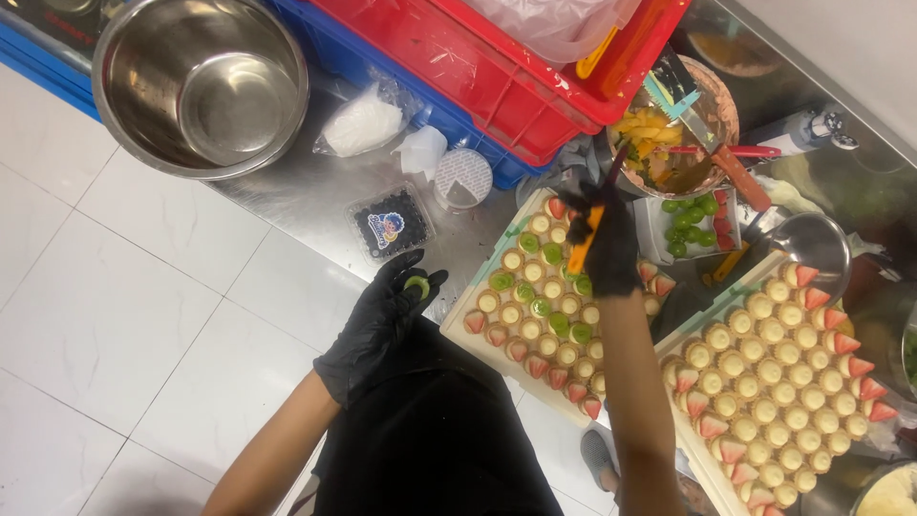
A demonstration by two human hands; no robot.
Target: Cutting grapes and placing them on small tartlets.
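Below us we record a floor of large white tiles (105, 315) with thin grey joints, glossy under even indoor light. Along it runs a stainless steel counter (287, 191), its brushed top reflecting soft glare. At the upper right we note a strip of plain pale wall (841, 48) meeting the counter's back edge.

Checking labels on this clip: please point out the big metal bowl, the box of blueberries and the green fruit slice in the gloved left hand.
metal bowl (143, 57), head view, on its inner wall.
box of blueberries (387, 225), head view, middle of the clear lid.
green fruit slice (416, 284), head view, its centre, at the left hand's fingertips.
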